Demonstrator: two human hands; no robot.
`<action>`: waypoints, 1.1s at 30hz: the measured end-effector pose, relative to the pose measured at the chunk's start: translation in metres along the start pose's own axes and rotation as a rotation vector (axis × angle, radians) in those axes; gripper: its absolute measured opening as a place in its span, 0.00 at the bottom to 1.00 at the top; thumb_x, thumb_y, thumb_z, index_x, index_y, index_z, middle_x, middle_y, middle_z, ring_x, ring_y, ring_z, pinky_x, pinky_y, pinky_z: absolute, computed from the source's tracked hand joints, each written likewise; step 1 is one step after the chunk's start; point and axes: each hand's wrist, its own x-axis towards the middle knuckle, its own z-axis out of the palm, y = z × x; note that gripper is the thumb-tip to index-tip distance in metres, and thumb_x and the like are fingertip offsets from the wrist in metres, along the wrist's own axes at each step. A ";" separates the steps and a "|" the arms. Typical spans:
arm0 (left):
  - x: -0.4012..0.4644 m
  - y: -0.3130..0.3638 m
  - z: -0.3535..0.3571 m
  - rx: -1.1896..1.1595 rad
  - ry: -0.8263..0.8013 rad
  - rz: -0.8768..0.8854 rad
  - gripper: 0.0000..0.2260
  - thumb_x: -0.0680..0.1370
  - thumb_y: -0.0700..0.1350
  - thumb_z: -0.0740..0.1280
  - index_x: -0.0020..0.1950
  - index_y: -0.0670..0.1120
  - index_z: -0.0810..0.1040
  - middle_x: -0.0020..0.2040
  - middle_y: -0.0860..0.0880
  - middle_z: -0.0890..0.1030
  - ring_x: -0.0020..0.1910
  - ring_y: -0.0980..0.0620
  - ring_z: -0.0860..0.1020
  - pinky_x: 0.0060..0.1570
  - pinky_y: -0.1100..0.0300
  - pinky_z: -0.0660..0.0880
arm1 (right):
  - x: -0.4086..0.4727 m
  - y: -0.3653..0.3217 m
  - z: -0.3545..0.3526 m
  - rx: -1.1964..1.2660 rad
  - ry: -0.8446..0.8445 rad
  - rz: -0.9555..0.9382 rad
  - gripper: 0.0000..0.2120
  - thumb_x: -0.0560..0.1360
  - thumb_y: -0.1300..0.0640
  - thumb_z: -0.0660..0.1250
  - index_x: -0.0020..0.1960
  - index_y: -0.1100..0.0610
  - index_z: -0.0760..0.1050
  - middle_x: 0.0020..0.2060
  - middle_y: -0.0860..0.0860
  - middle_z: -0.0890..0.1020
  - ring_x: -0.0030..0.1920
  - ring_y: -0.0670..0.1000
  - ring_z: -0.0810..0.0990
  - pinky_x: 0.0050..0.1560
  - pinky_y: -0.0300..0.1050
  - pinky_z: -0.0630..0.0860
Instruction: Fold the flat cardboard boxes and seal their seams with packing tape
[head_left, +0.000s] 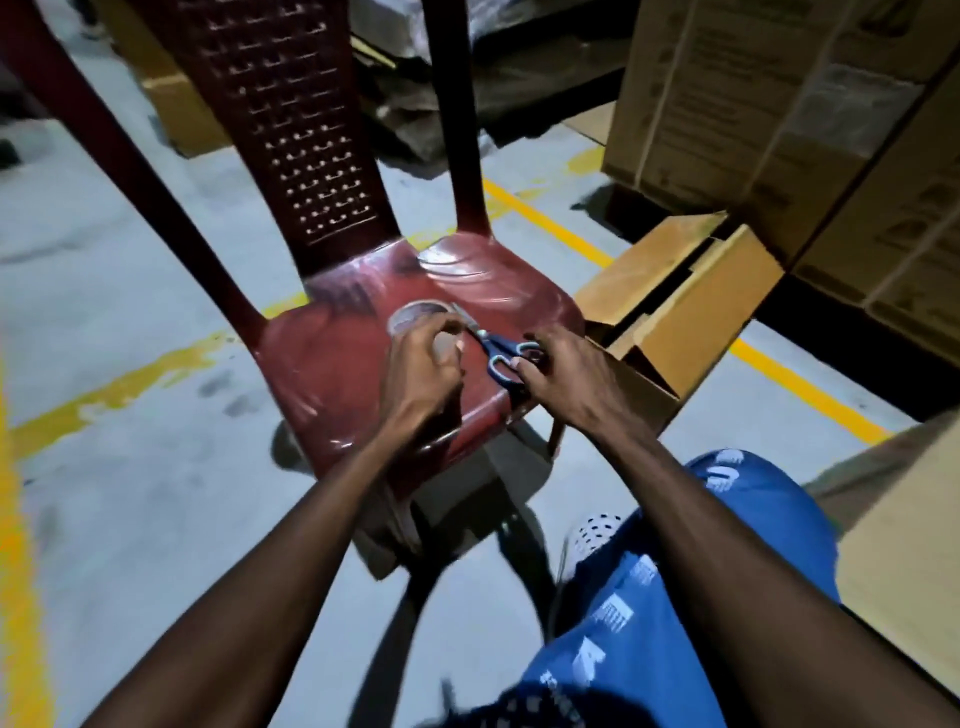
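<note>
At the centre of the frame, on the seat of the dark red plastic chair, lies the clear roll of packing tape, with the left hand curled over its near edge, fingers apparently pinching the roll. Just right of it lie the blue-handled scissors, their long axis running from blades at upper left, touching the roll, to handles at lower right. The right hand has its fingertips at those handles; whether it grips them I cannot tell. The open brown cardboard box stands just right of the chair, nearer the right hand.
</note>
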 end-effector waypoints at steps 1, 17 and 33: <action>0.003 -0.007 -0.003 0.069 0.000 -0.004 0.14 0.71 0.38 0.68 0.56 0.48 0.83 0.57 0.51 0.82 0.58 0.53 0.79 0.61 0.55 0.76 | 0.003 0.000 0.002 -0.022 -0.037 -0.035 0.14 0.78 0.45 0.66 0.56 0.55 0.76 0.54 0.55 0.80 0.54 0.61 0.79 0.46 0.51 0.75; 0.054 -0.012 0.013 0.674 -0.388 0.176 0.12 0.76 0.46 0.69 0.58 0.49 0.83 0.63 0.43 0.70 0.50 0.43 0.77 0.47 0.50 0.75 | 0.005 -0.021 0.012 -0.442 -0.019 -0.062 0.14 0.79 0.45 0.67 0.52 0.56 0.78 0.44 0.55 0.81 0.46 0.58 0.79 0.37 0.45 0.67; 0.057 0.033 0.017 -0.030 -0.232 0.102 0.08 0.78 0.43 0.71 0.49 0.38 0.86 0.54 0.45 0.80 0.51 0.62 0.75 0.44 0.74 0.69 | -0.007 0.008 -0.027 0.809 -0.164 0.611 0.05 0.65 0.69 0.72 0.36 0.61 0.79 0.29 0.55 0.76 0.23 0.47 0.71 0.26 0.37 0.67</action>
